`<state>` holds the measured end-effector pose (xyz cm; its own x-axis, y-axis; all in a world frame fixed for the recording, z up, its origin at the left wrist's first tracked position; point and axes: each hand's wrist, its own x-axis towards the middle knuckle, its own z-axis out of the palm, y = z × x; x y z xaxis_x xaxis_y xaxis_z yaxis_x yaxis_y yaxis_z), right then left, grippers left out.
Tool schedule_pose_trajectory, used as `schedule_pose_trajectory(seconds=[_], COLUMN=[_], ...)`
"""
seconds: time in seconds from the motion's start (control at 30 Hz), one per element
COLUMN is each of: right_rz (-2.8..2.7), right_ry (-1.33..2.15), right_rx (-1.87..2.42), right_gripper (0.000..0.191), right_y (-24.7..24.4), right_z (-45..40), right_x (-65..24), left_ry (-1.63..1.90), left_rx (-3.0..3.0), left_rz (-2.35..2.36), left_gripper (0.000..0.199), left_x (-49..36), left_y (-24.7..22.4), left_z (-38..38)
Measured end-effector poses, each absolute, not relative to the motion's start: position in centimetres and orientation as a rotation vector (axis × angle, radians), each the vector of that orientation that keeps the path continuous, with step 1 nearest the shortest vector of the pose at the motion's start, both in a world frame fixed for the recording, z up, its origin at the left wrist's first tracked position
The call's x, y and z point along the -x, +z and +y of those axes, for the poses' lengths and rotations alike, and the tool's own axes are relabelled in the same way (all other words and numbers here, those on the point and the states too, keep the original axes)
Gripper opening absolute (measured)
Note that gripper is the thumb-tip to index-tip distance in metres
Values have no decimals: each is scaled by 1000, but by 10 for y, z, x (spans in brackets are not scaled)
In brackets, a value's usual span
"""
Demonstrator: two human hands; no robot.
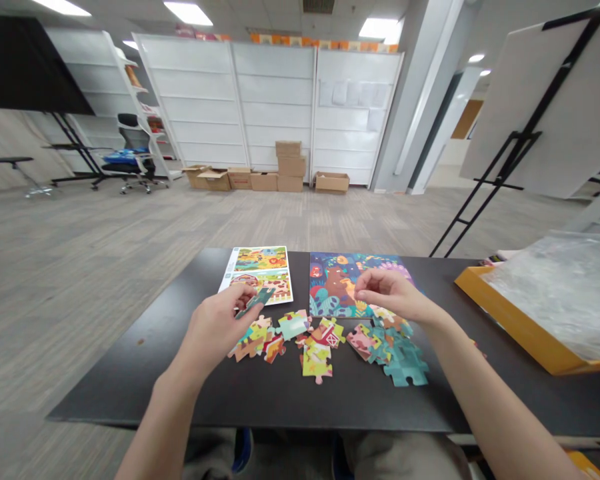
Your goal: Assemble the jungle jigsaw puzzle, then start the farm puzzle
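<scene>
My left hand (223,322) pinches a dark green puzzle piece (260,300) at the lower edge of a white picture sheet (286,267). Above the right part of a colourful picture board (330,280), my right hand (393,292) has its thumb and fingertips close together; whether anything small is between them is hidden. Loose pieces lie below in groups: yellow and orange ones (250,341) at left, a light green one (294,323), yellow-green ones (317,359) in the middle, and pink ones (363,340) beside teal ones (405,363) at right.
On the right of the black table (260,400) stands a yellow box (525,330) with clear plastic wrap (560,287) in it. Behind it is a whiteboard on a black stand (500,180). Cardboard boxes (290,167) and an office chair (133,150) are farther back.
</scene>
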<state>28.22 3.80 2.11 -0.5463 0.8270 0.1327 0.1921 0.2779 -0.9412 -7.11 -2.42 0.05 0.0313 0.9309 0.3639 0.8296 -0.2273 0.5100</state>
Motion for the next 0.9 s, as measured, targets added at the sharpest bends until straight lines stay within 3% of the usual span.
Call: schedule_pose_trajectory(seconds=[0.13, 0.3, 0.57, 0.73, 0.9], right_rz=[-2001, -2007, -2296, -2723, -2804], right_ry=[1287, 1284, 1235, 918, 868], right_rx=[915, 955, 1111, 1297, 1361], right_gripper=[30, 33, 35, 48, 54], right_y=[15, 12, 26, 28, 29], right_z=[39, 40, 38, 29, 22], right_x=[-279, -276, -285, -288, -281], left_ry=[613, 424, 343, 321, 296], left_rx=[-2269, -2297, -2258, -2222, -2236], left_rz=[1921, 1722, 1560, 1570, 1621], left_gripper=[14, 12, 19, 21, 22], left_x=[80, 76, 72, 69, 64], left_y=[-4, -6, -7, -5, -4], left_z=[-40, -49, -47, -49, -50])
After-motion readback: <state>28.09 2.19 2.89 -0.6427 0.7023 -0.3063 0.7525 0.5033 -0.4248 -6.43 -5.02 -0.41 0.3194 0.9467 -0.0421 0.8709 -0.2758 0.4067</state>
